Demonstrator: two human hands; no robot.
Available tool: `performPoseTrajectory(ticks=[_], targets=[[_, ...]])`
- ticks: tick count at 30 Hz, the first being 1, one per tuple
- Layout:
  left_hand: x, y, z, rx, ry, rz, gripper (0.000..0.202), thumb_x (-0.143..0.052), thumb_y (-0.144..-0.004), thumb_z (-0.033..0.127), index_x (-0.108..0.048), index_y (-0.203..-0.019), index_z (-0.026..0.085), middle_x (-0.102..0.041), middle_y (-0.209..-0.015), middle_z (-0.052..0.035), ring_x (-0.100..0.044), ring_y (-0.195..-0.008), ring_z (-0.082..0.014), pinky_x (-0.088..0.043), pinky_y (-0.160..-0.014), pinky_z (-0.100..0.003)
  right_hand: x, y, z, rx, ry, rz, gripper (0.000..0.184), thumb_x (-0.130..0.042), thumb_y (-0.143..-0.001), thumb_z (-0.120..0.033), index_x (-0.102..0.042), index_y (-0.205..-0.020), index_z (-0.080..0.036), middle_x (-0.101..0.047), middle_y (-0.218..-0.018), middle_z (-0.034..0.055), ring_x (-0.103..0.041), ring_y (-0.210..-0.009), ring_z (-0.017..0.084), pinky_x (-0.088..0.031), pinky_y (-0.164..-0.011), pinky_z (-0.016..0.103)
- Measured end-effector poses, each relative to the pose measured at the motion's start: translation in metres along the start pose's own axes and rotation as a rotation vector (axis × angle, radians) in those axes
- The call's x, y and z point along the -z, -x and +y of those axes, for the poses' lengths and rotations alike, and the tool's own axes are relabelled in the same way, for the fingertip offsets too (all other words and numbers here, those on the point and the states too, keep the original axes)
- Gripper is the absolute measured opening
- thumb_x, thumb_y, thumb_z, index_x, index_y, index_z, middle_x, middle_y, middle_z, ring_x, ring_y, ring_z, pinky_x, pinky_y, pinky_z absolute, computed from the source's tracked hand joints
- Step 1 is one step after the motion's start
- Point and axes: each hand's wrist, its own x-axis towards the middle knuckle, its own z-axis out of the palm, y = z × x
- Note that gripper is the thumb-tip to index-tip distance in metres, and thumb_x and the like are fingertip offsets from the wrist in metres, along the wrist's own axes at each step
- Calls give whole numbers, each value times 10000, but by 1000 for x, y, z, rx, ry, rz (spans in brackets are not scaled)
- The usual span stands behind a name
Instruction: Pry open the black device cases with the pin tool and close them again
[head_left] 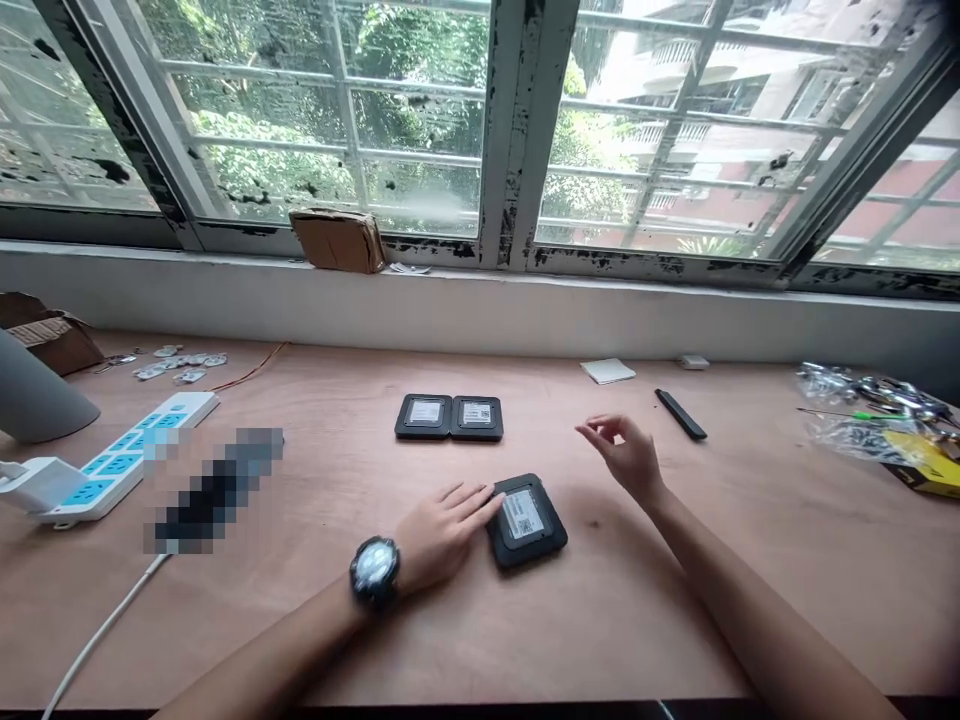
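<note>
A black, square, flat drive-like case with a white printed label lies on the table in front of me. My left hand, with a watch on its wrist, lies flat with fingers stretched out, the fingertips touching the case's left edge. Off to the right, my right hand is raised a little over the table. Its thumb and forefinger are pinched together; whatever may be between them is too small to make out. Two similar labelled black cases sit side by side farther back.
A dark flat bar and a white pad lie back right. Plastic bags of small parts and a yellow-black box are at far right. On the left are a power strip and a blurred-out object with a white cable.
</note>
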Motion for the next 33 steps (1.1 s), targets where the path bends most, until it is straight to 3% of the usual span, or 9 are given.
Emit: performPoseTrajectory(ticks=[4,9,14,17,20,23,25,28,33], targets=[[7,21,25,-116,-128,49,558,-443,-992,113,-401,-1548,127,-593,-1441,-142,-551,-1354,-300,-456,-1148,-481,16,18,16,122,286,-233,285,-616,-964,-521,-687,-918,-249,-748,-839,47,-640,-614,180,-471,-585,302],[11,29,37,-127,-143,84,484,-469,-1013,138,-480,-1498,135,-616,-1424,-98,-602,-1301,-282,-509,-1107,-443,7,27,20,106,387,-379,312,-577,-977,-548,-700,-917,-267,-752,-825,19,-651,-604,175,-439,-567,283],[17,19,27,-199,-215,114,471,-441,-1012,95,-482,-1481,110,-688,-1324,-103,-642,-1247,-272,-529,-1078,-427,-2,28,9,107,374,-527,296,-566,-991,-515,-723,-932,-270,-741,-1056,34,-706,-727,171,-493,-633,278],[16,-6,31,-108,-204,157,435,-479,-1018,144,-515,-1452,123,-706,-1284,-113,-652,-1223,-288,-514,-1080,-449,-3,28,5,104,353,-604,279,-573,-993,-495,-746,-955,-279,-725,-1092,27,-721,-791,175,-525,-696,284],[4,-43,43,21,-119,115,432,-504,-1038,318,-530,-1439,159,-615,-1408,-152,-573,-1315,-342,-461,-1107,-519,-3,28,5,98,333,-620,255,-590,-989,-474,-754,-973,-279,-732,-1037,28,-722,-834,189,-538,-734,294],[-13,-74,51,163,-29,62,705,-550,-967,623,-437,-1513,191,-459,-1545,-192,-441,-1416,-409,-390,-1130,-593,-2,26,7,88,328,-609,245,-610,-975,-475,-753,-990,-278,-732,-1038,33,-722,-847,196,-541,-732,299],[-21,-82,50,205,9,39,737,-543,-950,668,-427,-1520,215,-430,-1565,-193,-413,-1433,-416,-363,-1135,-612,-2,26,8,82,333,-599,247,-613,-970,-482,-752,-999,-280,-731,-1048,33,-721,-852,198,-541,-730,302],[-23,-76,42,160,41,11,614,-533,-986,601,-484,-1478,237,-442,-1565,-162,-402,-1446,-391,-341,-1156,-597,1,25,9,71,331,-588,255,-603,-971,-490,-752,-995,-285,-732,-1040,34,-716,-844,199,-542,-730,310],[-8,-44,24,83,72,-5,558,-537,-1004,553,-504,-1474,253,-425,-1585,-124,-369,-1472,-371,-320,-1187,-574,2,24,5,42,289,-583,250,-591,-974,-467,-762,-972,-284,-734,-1021,40,-710,-845,202,-553,-734,312]])
